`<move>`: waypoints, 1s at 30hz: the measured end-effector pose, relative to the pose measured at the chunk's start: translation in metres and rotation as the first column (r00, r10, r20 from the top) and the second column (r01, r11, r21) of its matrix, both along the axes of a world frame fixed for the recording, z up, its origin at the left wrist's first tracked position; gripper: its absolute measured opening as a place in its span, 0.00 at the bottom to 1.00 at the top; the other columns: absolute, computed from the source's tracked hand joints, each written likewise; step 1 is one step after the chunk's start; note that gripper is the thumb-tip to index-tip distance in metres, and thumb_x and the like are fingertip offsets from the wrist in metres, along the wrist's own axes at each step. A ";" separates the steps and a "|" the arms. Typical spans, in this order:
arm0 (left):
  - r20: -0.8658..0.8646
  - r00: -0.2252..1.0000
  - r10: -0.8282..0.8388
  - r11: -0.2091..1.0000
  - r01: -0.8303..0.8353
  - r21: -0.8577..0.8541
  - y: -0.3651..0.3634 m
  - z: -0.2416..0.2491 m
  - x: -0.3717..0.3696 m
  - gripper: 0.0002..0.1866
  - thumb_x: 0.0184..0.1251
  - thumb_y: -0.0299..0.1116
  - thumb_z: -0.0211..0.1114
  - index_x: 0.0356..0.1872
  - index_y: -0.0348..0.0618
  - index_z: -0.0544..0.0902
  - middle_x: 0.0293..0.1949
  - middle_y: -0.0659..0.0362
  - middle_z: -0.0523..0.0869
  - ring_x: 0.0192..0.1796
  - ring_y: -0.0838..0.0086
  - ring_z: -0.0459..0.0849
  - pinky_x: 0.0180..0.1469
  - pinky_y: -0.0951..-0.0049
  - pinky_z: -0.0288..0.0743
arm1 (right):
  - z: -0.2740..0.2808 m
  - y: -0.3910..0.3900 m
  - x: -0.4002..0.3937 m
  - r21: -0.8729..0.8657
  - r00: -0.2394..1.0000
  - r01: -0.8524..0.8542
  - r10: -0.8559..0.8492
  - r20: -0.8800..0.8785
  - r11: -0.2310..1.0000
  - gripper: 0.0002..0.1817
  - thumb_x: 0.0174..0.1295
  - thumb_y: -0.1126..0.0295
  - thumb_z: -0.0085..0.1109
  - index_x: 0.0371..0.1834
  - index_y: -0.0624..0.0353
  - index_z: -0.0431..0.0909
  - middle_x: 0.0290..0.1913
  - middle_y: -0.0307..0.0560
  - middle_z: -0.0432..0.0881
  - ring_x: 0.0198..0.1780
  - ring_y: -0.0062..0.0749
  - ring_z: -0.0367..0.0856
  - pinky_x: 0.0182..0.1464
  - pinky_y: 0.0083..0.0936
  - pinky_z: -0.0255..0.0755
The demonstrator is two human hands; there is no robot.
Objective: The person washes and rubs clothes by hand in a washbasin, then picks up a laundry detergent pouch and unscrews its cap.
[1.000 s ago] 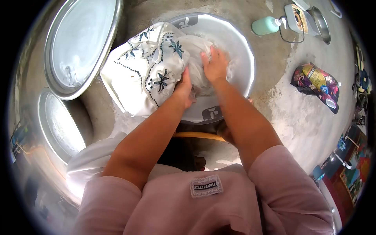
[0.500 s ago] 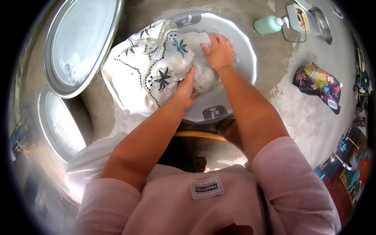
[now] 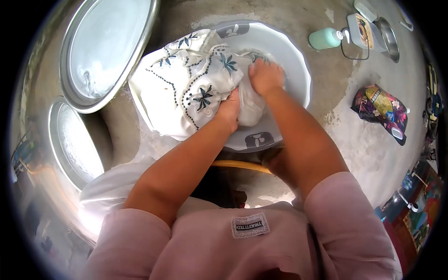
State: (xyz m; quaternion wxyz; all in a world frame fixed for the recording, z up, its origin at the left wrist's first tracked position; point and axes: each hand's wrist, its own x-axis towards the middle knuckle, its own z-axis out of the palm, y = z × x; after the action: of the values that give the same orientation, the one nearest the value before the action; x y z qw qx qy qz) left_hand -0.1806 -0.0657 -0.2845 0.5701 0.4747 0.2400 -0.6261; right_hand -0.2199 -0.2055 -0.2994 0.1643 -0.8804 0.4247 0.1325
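Observation:
A white cloth with dark blue embroidered flowers (image 3: 163, 100) hangs over the left side of a grey-and-white plastic basin (image 3: 298, 70). Part of it lies bunched inside the basin, where it looks wet. My left hand (image 3: 228, 110) grips the gathered cloth near the basin's middle; folds hide most of its fingers. Farther to the right, my right hand (image 3: 267, 77) is closed over the wet part, its fingers curled and their tips out of sight.
Two large metal basins (image 3: 65, 88) (image 3: 53, 140) stand on the left. To the right are a mint-green pump bottle (image 3: 325, 38), a plastic container (image 3: 357, 32), a metal bowl (image 3: 394, 46) and a dark flowered pouch (image 3: 380, 107). A yellow hose (image 3: 242, 164) runs below the basin.
My right hand has gone from spread fingers to curled ones on the cloth, and an embroidered part now shows beside it. My left hand keeps its hold. The whole view has shifted slightly.

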 end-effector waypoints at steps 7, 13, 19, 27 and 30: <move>0.129 0.967 -0.219 0.960 0.190 0.204 0.007 0.014 -0.003 0.40 0.65 0.58 0.55 0.70 0.45 0.56 0.67 0.57 0.65 0.65 0.69 0.67 0.65 0.67 0.61 | 0.098 0.050 0.047 -0.048 0.442 -0.370 0.221 0.870 0.928 0.23 0.50 0.59 0.66 0.51 0.48 0.74 0.46 0.42 0.76 0.50 0.40 0.72 0.53 0.34 0.66; 0.609 0.766 -0.205 0.934 0.339 -0.112 0.038 -0.072 -0.067 0.41 0.62 0.58 0.58 0.69 0.42 0.58 0.65 0.55 0.67 0.61 0.69 0.71 0.63 0.69 0.63 | 0.077 0.015 -0.041 -0.113 0.511 -0.753 0.684 0.520 0.649 0.25 0.46 0.70 0.67 0.52 0.44 0.75 0.34 0.40 0.74 0.43 0.37 0.76 0.46 0.32 0.66; 0.021 0.951 -0.308 0.950 0.306 0.063 0.025 0.035 -0.044 0.46 0.57 0.67 0.58 0.67 0.41 0.63 0.66 0.53 0.66 0.62 0.62 0.68 0.63 0.65 0.62 | 0.060 -0.018 -0.063 0.474 0.860 -0.459 0.510 0.024 0.752 0.25 0.50 0.71 0.61 0.56 0.45 0.74 0.48 0.48 0.79 0.51 0.41 0.76 0.52 0.32 0.67; 0.060 0.994 -0.088 0.963 0.070 0.259 0.017 0.019 -0.037 0.55 0.51 0.78 0.47 0.71 0.46 0.53 0.70 0.55 0.57 0.71 0.62 0.56 0.71 0.58 0.49 | -0.011 -0.020 0.000 0.251 0.810 -0.002 -0.145 0.568 0.968 0.17 0.59 0.61 0.53 0.51 0.50 0.77 0.53 0.53 0.75 0.51 0.46 0.76 0.54 0.35 0.70; 0.169 0.985 0.015 0.990 -0.039 0.135 0.013 0.007 -0.022 0.54 0.52 0.77 0.46 0.72 0.48 0.49 0.70 0.55 0.57 0.71 0.62 0.56 0.71 0.60 0.51 | -0.025 0.032 -0.006 0.239 0.923 -0.019 -0.075 0.378 0.971 0.19 0.56 0.64 0.58 0.52 0.49 0.75 0.53 0.52 0.72 0.50 0.49 0.75 0.53 0.36 0.70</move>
State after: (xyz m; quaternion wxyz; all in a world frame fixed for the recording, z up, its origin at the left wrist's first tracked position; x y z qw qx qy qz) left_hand -0.2025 -0.0524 -0.2776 0.5625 0.5609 0.2403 -0.5579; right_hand -0.2256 -0.1733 -0.3241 0.3505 -0.8570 0.3777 0.0048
